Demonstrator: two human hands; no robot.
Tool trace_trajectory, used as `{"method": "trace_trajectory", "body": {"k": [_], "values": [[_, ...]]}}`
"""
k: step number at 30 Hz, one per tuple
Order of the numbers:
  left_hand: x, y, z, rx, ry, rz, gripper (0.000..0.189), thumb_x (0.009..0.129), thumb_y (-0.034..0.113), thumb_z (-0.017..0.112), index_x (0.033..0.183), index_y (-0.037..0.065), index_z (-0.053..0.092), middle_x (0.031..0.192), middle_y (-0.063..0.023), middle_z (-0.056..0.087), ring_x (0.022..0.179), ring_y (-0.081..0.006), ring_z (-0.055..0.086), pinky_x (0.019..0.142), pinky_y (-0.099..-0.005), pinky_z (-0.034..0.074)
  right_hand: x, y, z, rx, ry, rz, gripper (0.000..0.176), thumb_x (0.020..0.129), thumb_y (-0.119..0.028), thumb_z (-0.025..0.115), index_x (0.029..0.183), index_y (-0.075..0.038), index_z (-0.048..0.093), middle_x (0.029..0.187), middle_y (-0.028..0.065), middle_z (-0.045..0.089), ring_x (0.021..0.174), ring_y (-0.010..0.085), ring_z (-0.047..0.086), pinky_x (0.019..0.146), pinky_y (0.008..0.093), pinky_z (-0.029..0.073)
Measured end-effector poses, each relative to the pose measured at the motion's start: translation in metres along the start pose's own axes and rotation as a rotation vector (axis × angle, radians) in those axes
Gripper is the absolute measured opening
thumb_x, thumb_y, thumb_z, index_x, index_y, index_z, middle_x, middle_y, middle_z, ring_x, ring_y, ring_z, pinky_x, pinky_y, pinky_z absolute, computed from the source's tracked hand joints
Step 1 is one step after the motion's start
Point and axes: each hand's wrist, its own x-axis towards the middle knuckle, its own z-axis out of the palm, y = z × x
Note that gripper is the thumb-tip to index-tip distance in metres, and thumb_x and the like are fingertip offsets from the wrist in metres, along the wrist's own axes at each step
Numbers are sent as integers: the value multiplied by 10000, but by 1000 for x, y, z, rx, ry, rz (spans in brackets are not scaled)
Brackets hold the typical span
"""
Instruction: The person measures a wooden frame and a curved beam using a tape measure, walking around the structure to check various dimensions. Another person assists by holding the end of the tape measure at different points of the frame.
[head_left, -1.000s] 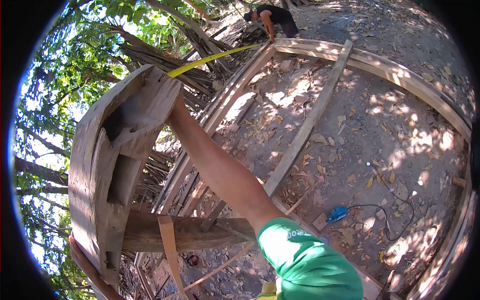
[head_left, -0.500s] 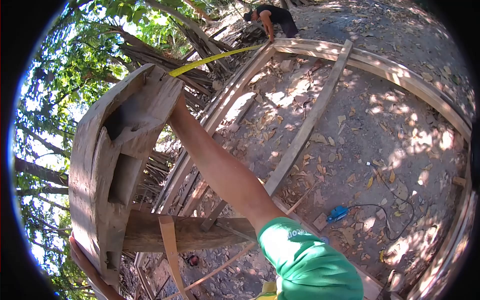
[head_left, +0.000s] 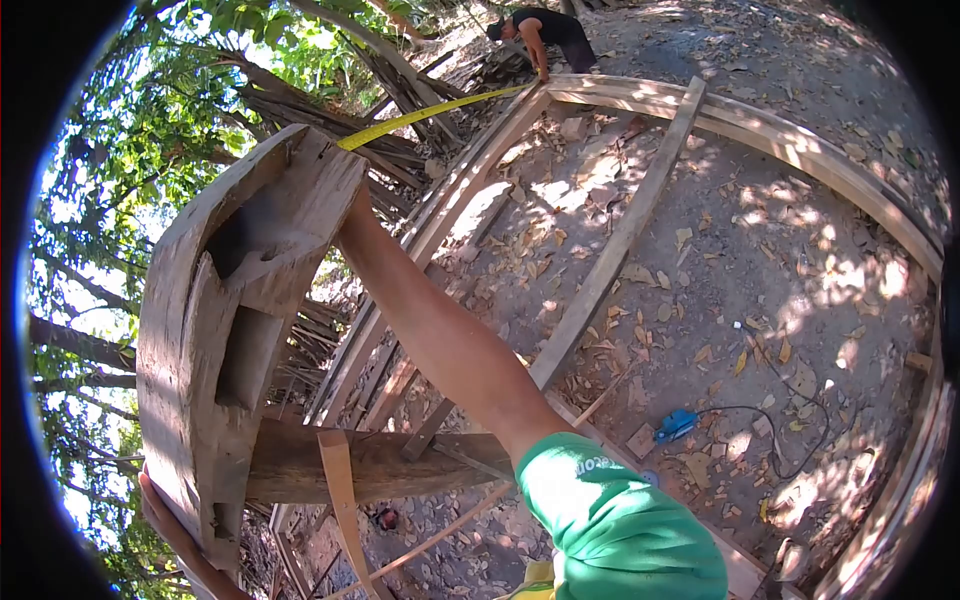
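A thick weathered wooden post (head_left: 180, 330) with cut-out slots rises close in front of me at the left. My left hand (head_left: 165, 515) lies against its lower left side, its fingers mostly out of sight. From the green sleeve my right arm reaches up to the post's top, where my right hand is hidden behind the wood. A yellow tape measure (head_left: 430, 113) runs from the post's top to the far corner of a timber frame (head_left: 800, 150). At that corner, a bent-over person (head_left: 550, 35) has a hand by the tape's end.
A long plank (head_left: 625, 235) crosses the frame. A horizontal beam (head_left: 370, 465) meets the post, with a thin upright strip (head_left: 340, 480) beside it. A blue power tool (head_left: 677, 425) with a dark cord lies on the leaf-strewn ground. Trees stand at the left.
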Motion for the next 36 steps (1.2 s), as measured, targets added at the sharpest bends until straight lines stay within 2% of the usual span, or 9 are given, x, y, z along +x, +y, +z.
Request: {"method": "trace_trajectory", "body": {"k": [9, 27, 33, 36], "values": [[-4, 7, 4, 7, 13, 31, 524, 945, 393, 377, 1185, -49, 526, 1156, -132, 565, 1040, -199, 510, 930, -304, 345, 1, 0, 0, -32, -17, -21, 273, 917, -257, 422, 976, -7, 517, 820, 83, 567, 723, 192, 564, 671, 343, 461], [-8, 17, 8, -1, 20, 20, 519, 946, 390, 378, 1182, -48, 527, 1137, -121, 569, 1026, -190, 511, 919, -298, 349, 3, 0, -4, -42, -19, 10, 293, 908, -253, 427, 1025, 2, 510, 866, 104, 581, 780, 212, 581, 718, 362, 467], [-9, 20, 10, -5, 33, 18, 524, 939, 402, 393, 1178, -43, 532, 1124, -115, 572, 1002, -185, 513, 908, -298, 355, 6, 4, -6, -42, -85, -33, 302, 905, -262, 434, 1022, 6, 509, 867, 106, 584, 771, 209, 582, 706, 358, 471], [-10, 19, 10, 2, 48, 22, 522, 937, 403, 397, 1178, -40, 533, 1121, -117, 571, 998, -187, 512, 905, -300, 356, 3, 2, -3, 2, -50, -4, 298, 907, -260, 434, 1013, 7, 513, 856, 102, 588, 743, 204, 584, 679, 355, 476]]}}
